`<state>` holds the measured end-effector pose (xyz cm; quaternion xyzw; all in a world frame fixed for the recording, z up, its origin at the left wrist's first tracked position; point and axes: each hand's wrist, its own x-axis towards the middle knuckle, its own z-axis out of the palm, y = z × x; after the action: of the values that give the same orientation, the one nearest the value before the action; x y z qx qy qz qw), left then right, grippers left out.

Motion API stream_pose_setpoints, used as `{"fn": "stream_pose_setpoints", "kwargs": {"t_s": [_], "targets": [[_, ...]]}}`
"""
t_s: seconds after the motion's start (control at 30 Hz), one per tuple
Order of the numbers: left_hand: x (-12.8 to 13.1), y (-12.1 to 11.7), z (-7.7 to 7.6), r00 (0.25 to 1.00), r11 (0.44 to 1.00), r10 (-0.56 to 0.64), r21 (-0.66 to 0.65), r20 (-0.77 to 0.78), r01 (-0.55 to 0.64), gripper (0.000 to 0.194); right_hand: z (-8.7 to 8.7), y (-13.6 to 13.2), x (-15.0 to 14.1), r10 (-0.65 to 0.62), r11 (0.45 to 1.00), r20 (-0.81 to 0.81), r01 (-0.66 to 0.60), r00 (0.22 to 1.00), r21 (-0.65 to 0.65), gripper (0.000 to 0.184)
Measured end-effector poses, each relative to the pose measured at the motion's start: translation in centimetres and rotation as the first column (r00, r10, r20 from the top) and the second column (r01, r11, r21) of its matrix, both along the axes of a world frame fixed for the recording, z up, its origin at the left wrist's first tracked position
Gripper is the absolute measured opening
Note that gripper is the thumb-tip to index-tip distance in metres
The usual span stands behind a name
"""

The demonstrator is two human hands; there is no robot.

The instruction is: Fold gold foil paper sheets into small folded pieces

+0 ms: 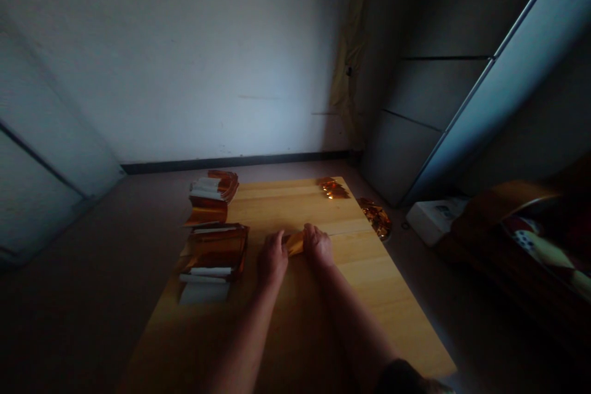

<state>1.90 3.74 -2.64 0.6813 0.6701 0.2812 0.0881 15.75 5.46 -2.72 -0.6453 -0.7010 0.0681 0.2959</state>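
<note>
Between my two hands, just above or on the wooden table (364, 277), is a small piece of gold foil paper (296, 243). My left hand (273, 258) grips its left end, fingers closed. The right end is pinched by my right hand (318, 245). Part of the paper hides behind the fingers. To the left lie stacks of gold foil paper (215, 249) with white edges and backs showing. At the table's far right corner sits a small group of folded gold foil pieces (333, 188).
A heap of shiny gold folded pieces (376, 218) is on the floor beyond the table's right edge. Further right stand a white box (433, 221) and a dark wooden seat with patterned cloth (545, 246). A pale wall (207, 61) and tall cabinet (443, 80) stand behind.
</note>
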Motion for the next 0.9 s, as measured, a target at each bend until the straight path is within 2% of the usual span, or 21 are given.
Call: {"fn": "stream_pose_setpoints", "kwargs": {"t_s": [0.13, 0.4, 0.57, 0.8, 0.9], "targets": [[0.2, 0.0, 0.3, 0.999, 0.999, 0.046, 0.008, -0.023, -0.046, 0.034, 0.0, 0.1, -0.1, -0.011, 0.999, 0.107, 0.016, 0.994, -0.044, 0.022], [0.5, 0.0, 0.5, 0.991, 0.996, 0.090, 0.003, -0.099, -0.090, 0.030, 1.2, -0.1, -0.4, -0.062, 0.986, 0.321, 0.107, 0.945, -0.124, 0.019], [0.4, 0.1, 0.4, 0.993, 0.996, 0.083, 0.023, -0.089, -0.081, 0.028, 1.4, 0.0, -0.5, -0.065, 0.984, 0.323, 0.114, 0.944, -0.135, 0.017], [0.1, 0.0, -0.4, 0.993, 0.979, 0.117, 0.167, 0.006, -0.117, 0.031, 0.9, 0.2, -0.5, -0.066, 0.988, 0.282, 0.102, 0.957, -0.114, 0.017], [-0.2, -0.3, -0.3, 0.996, 0.985, 0.072, 0.162, -0.053, -0.063, 0.019, 0.8, 0.2, -0.5, -0.062, 0.991, 0.286, 0.094, 0.956, -0.100, 0.018]]}}
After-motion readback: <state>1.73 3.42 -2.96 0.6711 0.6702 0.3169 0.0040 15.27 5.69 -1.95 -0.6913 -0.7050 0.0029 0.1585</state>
